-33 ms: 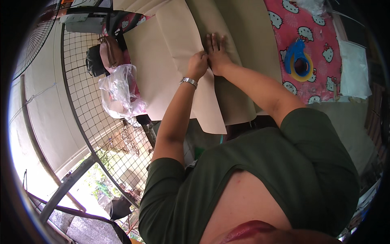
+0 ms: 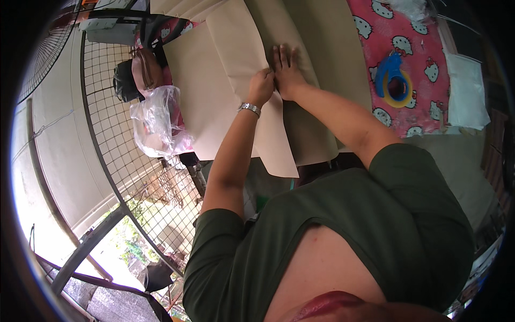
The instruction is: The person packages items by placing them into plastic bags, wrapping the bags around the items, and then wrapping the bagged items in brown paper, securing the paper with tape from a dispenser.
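Large sheets of brown kraft paper (image 2: 196, 102) cover the table in front of me, with one long flap (image 2: 233, 40) folded over from the left. My left hand (image 2: 262, 86), a metal-band watch (image 2: 249, 109) on its wrist, is closed at the edge of that flap, fingers curled in a pinch on the paper. Right beside it, my right hand (image 2: 288, 75) lies flat with its fingers spread, pressing on the folded paper to the right of the flap's edge. What is under the left fingers is partly hidden.
A blue tape dispenser (image 2: 387, 75) with a yellow-rimmed roll sits on a pink patterned cover (image 2: 424, 59) at right. White plastic sheeting (image 2: 468, 94) lies beyond it. At left are a clear plastic bag (image 2: 155, 123), a brown bag (image 2: 146, 70) and a wire mesh (image 2: 107, 102).
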Tool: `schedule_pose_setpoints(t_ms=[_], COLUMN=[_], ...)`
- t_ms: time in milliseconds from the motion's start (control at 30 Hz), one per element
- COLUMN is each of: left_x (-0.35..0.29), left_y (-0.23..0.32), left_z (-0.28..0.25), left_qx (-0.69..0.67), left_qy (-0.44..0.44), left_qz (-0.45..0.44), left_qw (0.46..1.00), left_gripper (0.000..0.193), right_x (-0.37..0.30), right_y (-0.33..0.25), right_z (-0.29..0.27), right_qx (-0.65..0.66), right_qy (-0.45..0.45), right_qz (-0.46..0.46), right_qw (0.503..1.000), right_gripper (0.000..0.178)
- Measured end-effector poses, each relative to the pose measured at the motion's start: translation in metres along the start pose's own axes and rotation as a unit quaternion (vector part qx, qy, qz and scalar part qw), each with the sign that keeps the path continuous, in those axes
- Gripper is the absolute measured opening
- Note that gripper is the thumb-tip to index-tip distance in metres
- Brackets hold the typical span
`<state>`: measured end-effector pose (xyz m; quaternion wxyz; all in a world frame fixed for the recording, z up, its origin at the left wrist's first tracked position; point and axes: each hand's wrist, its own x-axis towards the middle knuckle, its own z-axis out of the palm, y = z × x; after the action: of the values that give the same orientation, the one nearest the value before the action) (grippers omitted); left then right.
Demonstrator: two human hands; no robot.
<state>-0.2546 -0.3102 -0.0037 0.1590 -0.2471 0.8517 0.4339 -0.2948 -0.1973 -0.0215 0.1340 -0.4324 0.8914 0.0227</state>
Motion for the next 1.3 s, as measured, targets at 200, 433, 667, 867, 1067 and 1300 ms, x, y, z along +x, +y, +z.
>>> schedule_pose_setpoints(t_ms=[200,433,667,867,1067,1300], left_x=[0.02,0.004,0.013,0.016,0.037,0.053], left_y=[-0.049,-0.007,-0.009,-0.03,-0.047,-0.024], left_z=[0.019,0.012,0.004,-0.021,-0.052,-0.067], left_qx=[-0.08,0.077,0.207,0.344,0.335,0.368], left_qy=[0.001,-0.002,-0.052,0.01,0.052,0.022], left_qz=[0.078,0.091,0.061,0.174,0.269,0.167], left_qw=[0.994,0.993,0.975,0.923,0.901,0.914], left_gripper=[0.034,0.058,0.068,0.051,0.064,0.115], right_x=[-0.005,-0.107,-0.166,-0.129,-0.044,0.056], right_y=[0.016,0.156,0.165,0.14,0.052,0.006], right_z=[-0.006,0.052,0.074,-0.016,-0.112,-0.124], right_qx=[0.223,0.11,0.159,0.236,0.327,0.249], right_qy=[0.018,0.45,0.184,0.142,0.222,0.189], right_qz=[-0.052,0.4,0.488,0.493,0.221,0.269], right_qw=[0.973,0.791,0.838,0.825,0.892,0.911], right_gripper=[0.053,0.037,0.098,0.086,0.079,0.062])
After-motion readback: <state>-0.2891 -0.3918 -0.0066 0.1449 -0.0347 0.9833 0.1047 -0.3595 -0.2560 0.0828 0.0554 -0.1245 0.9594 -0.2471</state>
